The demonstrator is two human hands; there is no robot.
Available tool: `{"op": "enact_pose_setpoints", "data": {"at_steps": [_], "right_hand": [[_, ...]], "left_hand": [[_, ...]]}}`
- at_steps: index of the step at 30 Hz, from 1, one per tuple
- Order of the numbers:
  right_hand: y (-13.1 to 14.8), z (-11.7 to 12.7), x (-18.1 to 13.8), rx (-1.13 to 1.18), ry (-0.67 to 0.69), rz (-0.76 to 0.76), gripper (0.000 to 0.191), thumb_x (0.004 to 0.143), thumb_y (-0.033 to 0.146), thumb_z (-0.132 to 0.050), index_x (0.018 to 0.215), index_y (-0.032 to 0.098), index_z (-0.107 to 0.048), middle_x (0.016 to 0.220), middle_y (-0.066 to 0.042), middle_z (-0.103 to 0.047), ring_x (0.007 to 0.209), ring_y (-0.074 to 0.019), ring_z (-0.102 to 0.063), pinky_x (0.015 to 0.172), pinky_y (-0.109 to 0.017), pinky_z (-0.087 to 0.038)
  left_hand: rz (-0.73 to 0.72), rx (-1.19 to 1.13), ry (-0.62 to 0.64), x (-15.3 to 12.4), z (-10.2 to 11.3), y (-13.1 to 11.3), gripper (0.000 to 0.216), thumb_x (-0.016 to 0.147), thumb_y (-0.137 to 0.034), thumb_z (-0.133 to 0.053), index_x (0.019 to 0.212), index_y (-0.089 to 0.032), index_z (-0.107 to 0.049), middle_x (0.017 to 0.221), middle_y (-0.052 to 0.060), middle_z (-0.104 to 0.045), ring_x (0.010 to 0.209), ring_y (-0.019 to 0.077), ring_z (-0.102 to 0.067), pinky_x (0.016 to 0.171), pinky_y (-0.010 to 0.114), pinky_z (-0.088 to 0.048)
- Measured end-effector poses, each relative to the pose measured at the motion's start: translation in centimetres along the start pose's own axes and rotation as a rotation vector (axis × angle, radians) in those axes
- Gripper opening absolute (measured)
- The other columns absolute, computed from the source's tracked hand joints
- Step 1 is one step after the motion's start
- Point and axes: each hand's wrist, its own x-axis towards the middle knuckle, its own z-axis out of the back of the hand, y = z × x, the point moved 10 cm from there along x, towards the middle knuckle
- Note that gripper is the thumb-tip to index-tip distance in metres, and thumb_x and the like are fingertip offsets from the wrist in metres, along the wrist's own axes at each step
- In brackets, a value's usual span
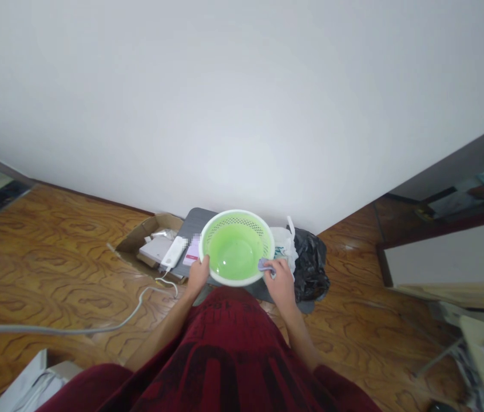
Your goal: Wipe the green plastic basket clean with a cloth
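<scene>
A round light-green basin (237,252) with a white rim and a band of small holes sits over a dark grey tabletop (193,220) in front of me. My left hand (199,273) is closed on its left rim, thumb on top. Between the fingers of my right hand (280,278) is a small folded purple cloth (265,265), pressed against the right rim. Bright spots shine on the basin's bottom; whether liquid lies there I cannot tell.
Left of the basin lie a white power strip (174,252) with a cable and a pink-purple packet (191,252). An open cardboard box (139,234) stands farther left. On the right are a white plastic bag (284,243) and a black bag (310,266). A white wall (242,114) rises behind.
</scene>
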Motion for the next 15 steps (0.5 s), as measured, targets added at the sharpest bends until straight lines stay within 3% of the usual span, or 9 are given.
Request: {"op": "enact_pose_setpoints", "data": {"at_steps": [6,15], "right_hand": [[0.7,-1.2,-2.1,0.075,0.098,0.034,0.022,0.083,0.014,-0.052,0.094,0.022,-0.069,0.098,-0.005,-0.06,0.097,-0.0193,-0.061,0.091,-0.032,-0.048],[-1.4,1.0,0.5,0.002,-0.066,-0.026,0.024,0.083,0.014,-0.049,0.094,0.019,-0.069,0.098,-0.007,-0.06,0.098,-0.0228,-0.061,0.092,-0.038,-0.048]], "left_hand": [[-0.009,0.0,-0.003,0.2,-0.1,0.2,0.043,0.086,-0.045,-0.038,0.061,-0.017,-0.06,0.064,0.012,-0.065,0.07,0.0249,-0.064,0.065,0.032,-0.046],[0.002,0.016,-0.008,0.2,0.0,0.1,0.042,0.085,-0.044,-0.038,0.059,-0.018,-0.058,0.064,0.013,-0.065,0.071,0.0258,-0.065,0.065,0.032,-0.047]]}}
